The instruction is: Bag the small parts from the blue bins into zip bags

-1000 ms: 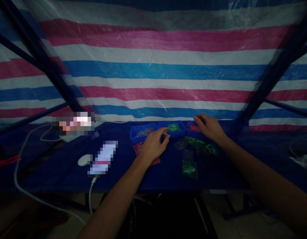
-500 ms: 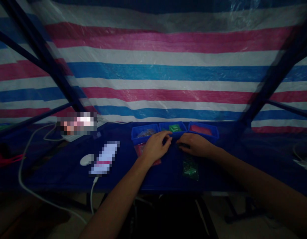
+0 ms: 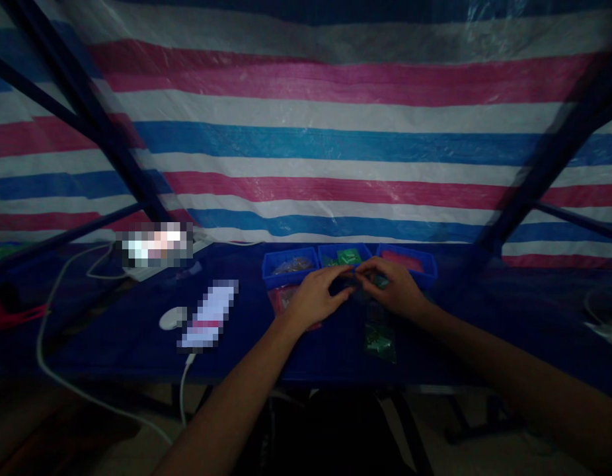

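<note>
My left hand [image 3: 313, 297] and my right hand [image 3: 392, 287] meet fingertip to fingertip just in front of the middle blue tray [image 3: 344, 254]. Both pinch a small dark clear packet [image 3: 355, 285] between them; its contents are too dim to make out. Three blue trays stand in a row: the left tray [image 3: 289, 264] holds pale pieces, the middle one green pieces, the right tray [image 3: 408, 260] red pieces. A red packet [image 3: 281, 299] lies under my left hand. A green packet [image 3: 380, 340] lies below my right hand.
A dark blue table [image 3: 112, 330] carries a white round puck [image 3: 171, 318] with a cable, a blurred flat item [image 3: 209, 314] and a blurred box [image 3: 154, 243]. A striped tarp [image 3: 306, 132] hangs behind. Dark frame bars [image 3: 88, 112] slant at both sides.
My right hand left the right tray, swept left over the green packets and now meets my left hand in front of the middle tray. My left hand barely shifted.
</note>
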Tool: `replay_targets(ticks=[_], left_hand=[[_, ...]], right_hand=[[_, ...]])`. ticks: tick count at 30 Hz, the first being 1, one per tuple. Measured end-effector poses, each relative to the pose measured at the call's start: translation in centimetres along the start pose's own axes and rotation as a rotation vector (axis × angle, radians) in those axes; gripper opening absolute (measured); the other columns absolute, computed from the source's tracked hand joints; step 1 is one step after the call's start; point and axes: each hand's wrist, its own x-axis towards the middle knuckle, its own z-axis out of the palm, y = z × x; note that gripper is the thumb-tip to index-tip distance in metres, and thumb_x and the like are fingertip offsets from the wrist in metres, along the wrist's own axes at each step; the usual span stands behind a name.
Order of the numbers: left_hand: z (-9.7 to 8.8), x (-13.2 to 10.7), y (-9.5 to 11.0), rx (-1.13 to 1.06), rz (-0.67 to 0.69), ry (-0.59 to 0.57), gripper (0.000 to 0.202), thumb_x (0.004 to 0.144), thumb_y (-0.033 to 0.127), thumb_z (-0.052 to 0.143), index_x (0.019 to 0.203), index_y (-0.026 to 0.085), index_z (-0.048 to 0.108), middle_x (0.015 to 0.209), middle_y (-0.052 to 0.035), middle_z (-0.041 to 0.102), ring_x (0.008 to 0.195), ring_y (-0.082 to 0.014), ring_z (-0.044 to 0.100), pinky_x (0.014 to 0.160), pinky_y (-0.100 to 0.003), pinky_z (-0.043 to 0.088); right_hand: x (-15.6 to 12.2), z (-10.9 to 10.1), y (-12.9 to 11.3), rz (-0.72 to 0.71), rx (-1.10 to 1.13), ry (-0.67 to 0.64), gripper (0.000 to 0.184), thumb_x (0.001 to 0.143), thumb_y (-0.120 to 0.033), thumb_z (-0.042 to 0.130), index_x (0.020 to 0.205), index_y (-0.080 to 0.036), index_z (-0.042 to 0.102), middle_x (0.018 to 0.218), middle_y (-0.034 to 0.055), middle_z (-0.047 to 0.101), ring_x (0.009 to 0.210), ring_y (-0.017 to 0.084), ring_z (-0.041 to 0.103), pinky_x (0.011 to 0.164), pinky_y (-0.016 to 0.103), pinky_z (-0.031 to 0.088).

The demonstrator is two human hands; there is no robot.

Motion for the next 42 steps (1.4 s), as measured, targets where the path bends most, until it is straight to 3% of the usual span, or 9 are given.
replay_targets(ticks=[4,8,11,16,24,35,39,42], left_hand=[[-0.4,0.2,0.7,-0.115,-0.034,0.001,0.029,0.098,0.027,0.063,0.127,0.025,0.066,0.11,-0.003,0.079,0.103,-0.0212,0.074,0.094,-0.038,0.056],[-0.7,0.4,1.1,-0.159,-0.07,0.075,0.035,0.096,0.022,0.064,0.131,0.024,0.059,0.103,-0.0017,0.079,0.096,-0.0201,0.074,0.091,-0.037,0.055],[-0.7,0.4,1.1,-0.178,-0.084,0.093,0.04,0.094,0.02,0.064,0.133,0.024,0.056,0.099,-0.0003,0.079,0.093,-0.0188,0.074,0.092,-0.037,0.055],[-0.7,0.2,1.1,-0.157,-0.12,0.136,0.047,0.094,0.022,0.067,0.137,0.026,0.052,0.103,0.0,0.078,0.097,-0.0193,0.074,0.095,-0.039,0.056],[-1.1,0.0,1.2,-0.086,-0.064,0.147,0.049,0.096,0.018,0.064,0.142,0.028,0.051,0.107,-0.0011,0.076,0.104,-0.0208,0.072,0.102,-0.043,0.053],[-0.8,0.5,0.6,-0.129,-0.029,0.121,0.048,0.096,0.018,0.064,0.142,0.026,0.051,0.098,0.0001,0.077,0.085,-0.0185,0.072,0.087,-0.036,0.055],[-0.6,0.5,0.3,-0.121,0.01,0.167,0.061,0.094,0.015,0.068,0.149,0.026,0.044,0.102,-0.0015,0.075,0.092,-0.0192,0.072,0.089,-0.036,0.056],[-0.7,0.3,0.4,-0.008,0.114,0.237,0.058,0.091,0.019,0.073,0.144,0.025,0.051,0.127,-0.0083,0.068,0.118,-0.0237,0.065,0.103,-0.043,0.053]], right_hand=[[-0.3,0.7,-0.5,0.094,0.17,0.071,0.017,0.095,-0.034,0.066,0.111,-0.025,0.068,0.101,0.006,0.075,0.088,0.023,0.073,0.081,0.039,0.06],[-0.4,1.1,-0.3,0.117,0.253,0.041,0.036,0.091,-0.036,0.072,0.125,-0.026,0.063,0.111,0.0075,0.076,0.096,0.024,0.075,0.085,0.04,0.063],[-0.2,1.2,-0.4,0.134,0.263,0.02,0.033,0.091,-0.033,0.072,0.122,-0.025,0.065,0.108,0.0069,0.076,0.097,0.024,0.075,0.088,0.041,0.063],[-0.1,1.6,-0.5,0.179,0.316,0.045,0.03,0.091,-0.033,0.072,0.119,-0.026,0.066,0.107,0.0066,0.077,0.097,0.024,0.076,0.091,0.043,0.063],[0.2,2.1,-0.7,0.233,0.387,0.076,0.028,0.088,-0.034,0.076,0.114,-0.025,0.067,0.099,0.005,0.077,0.092,0.023,0.076,0.086,0.04,0.062],[0.4,2.1,-0.1,0.315,0.562,0.084,0.029,0.083,-0.035,0.081,0.103,-0.022,0.065,0.089,0.0017,0.072,0.085,0.017,0.072,0.081,0.032,0.057],[0.7,2.5,0.3,0.363,0.693,0.103,0.035,0.076,-0.034,0.087,0.101,-0.022,0.065,0.088,0.0011,0.073,0.084,0.016,0.071,0.081,0.031,0.057],[1.0,2.2,0.2,0.427,0.766,0.151,0.039,0.073,-0.033,0.09,0.1,-0.022,0.065,0.086,0.0006,0.075,0.076,0.016,0.071,0.075,0.03,0.056]])
